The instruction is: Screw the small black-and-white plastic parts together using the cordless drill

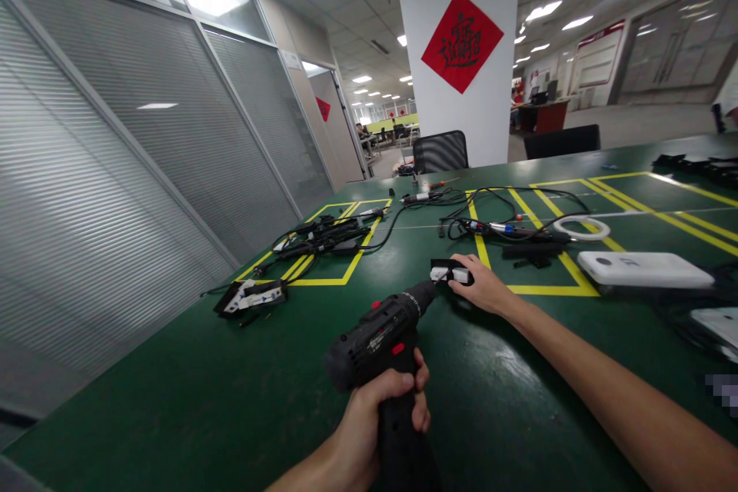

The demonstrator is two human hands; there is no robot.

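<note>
My left hand (pixel 377 407) is closed round the grip of a black cordless drill (pixel 380 334) with red buttons. The drill's tip points at a small black and white part (pixel 450 271) on the green table (pixel 231 392). My right hand (pixel 483 288) reaches forward and holds that part down, fingers closed over its right end. The drill tip meets the part's left end.
Yellow tape outlines mark the table. A bundle of black cables and parts (pixel 323 237) lies at left, another black and white part (pixel 250 297) nearer. More cables (pixel 496 224), a white ring (pixel 581 227) and a white flat casing (pixel 643 269) lie right. Chairs (pixel 441 151) stand behind.
</note>
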